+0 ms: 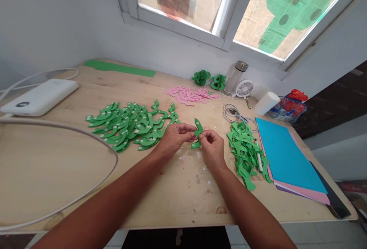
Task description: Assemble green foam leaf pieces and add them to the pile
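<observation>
Between my two hands, above the middle of the wooden table, is a curved green paper cutout (197, 126) with small whitish patches on it. My left hand (179, 136) pinches its left side. From the right, the fingertips of my right hand (212, 146) are closed at the cutout's edge; exactly what they grip is hidden. Left of my hands spreads a pile of similar curved green cutouts (123, 126), many bearing small white patches. Tiny white bits (203, 168) lie scattered on the tabletop below my hands.
Pink cutouts (192, 95), two green paper ornaments (201, 77), a flask (236, 76) and a small fan (244, 88) stand at the back. Right are green scraps (243, 149), scissors (233, 113), a white pen (259, 157) and blue sheets (289, 157). A power bank (40, 96) with cable lies left.
</observation>
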Motion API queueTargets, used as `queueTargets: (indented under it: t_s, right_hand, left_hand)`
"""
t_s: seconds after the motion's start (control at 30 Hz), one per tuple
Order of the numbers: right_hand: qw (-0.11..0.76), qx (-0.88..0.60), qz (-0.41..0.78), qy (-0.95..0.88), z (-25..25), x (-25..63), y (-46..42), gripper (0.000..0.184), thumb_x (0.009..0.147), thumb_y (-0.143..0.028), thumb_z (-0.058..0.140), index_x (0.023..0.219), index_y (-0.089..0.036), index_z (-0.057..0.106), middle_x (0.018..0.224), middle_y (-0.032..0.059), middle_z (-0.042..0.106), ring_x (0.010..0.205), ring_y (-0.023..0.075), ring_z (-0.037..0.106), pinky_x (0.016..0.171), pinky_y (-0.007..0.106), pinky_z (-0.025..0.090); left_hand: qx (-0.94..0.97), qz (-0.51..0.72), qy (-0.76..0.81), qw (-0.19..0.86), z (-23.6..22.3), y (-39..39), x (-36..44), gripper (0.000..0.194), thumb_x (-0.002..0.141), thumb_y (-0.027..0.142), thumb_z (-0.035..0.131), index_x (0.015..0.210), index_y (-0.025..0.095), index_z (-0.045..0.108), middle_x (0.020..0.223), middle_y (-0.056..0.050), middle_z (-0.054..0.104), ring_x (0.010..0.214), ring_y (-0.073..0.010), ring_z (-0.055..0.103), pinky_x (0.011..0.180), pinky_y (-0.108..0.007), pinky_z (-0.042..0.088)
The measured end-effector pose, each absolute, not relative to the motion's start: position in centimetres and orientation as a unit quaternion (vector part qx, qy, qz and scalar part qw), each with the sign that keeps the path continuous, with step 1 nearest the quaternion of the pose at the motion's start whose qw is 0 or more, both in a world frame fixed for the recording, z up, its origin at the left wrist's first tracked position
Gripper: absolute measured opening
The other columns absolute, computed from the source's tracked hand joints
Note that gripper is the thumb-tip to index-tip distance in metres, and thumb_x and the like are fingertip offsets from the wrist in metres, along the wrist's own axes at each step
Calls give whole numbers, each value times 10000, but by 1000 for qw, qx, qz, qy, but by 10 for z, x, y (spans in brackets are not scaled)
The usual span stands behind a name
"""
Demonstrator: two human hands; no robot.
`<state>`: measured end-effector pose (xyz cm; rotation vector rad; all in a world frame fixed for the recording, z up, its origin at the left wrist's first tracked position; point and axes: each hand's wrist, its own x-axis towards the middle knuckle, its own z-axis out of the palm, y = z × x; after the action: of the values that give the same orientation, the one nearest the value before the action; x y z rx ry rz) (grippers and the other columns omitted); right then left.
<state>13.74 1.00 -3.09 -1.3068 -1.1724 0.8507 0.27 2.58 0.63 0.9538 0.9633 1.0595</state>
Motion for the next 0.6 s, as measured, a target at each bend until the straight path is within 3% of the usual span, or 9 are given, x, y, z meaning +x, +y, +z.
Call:
queueTargets:
  t_s: [0.23,0.6]
  right_hand:
    - [553,-559,351,-508,-30,137,10,64,682,-234,593,675,-171,602,634,-6,588,565,123,500,557,246,407]
    - [567,-539,377,-496,-29,137,9,85,684,-247,610,715,-169,595,647,-15,586,575,116,515,556,235,410]
  left_hand:
    - [442,475,448,614,5,26,6,166,609,190,670,761,123,669,611,-28,687,606,-179,660,665,-309,530]
    - [456,484,426,613,2,28,3,226,626,202,668,831,113,638,613,-27,688,585,-166,653,647,-293,519]
